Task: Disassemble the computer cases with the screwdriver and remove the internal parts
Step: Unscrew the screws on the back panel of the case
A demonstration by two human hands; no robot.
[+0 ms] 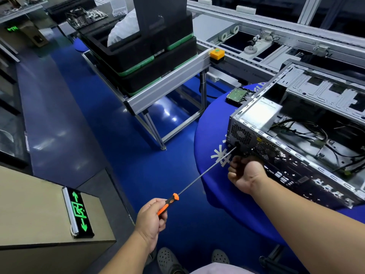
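L hand (152, 218) fingers wrapped round screwdriver (199, 177) handle (orange/black), tip at computer case (296, 135) rear panel; R hand (244, 175) fingers curled against case rear, whether gripping cannot tell.

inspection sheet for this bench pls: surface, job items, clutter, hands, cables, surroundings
Surface: round blue-covered table.
Job's things: open grey metal computer case lying on it; long orange-and-black-handled screwdriver, tip at the case's rear panel.
Clutter: loose green-topped hard drive beside the case.
Hands: left hand grips the screwdriver handle; right hand fisted against the rear panel.
Cables: black wires loose inside the case.
Surroundings: stacked black trays on an aluminium stand, conveyor line, blue floor.
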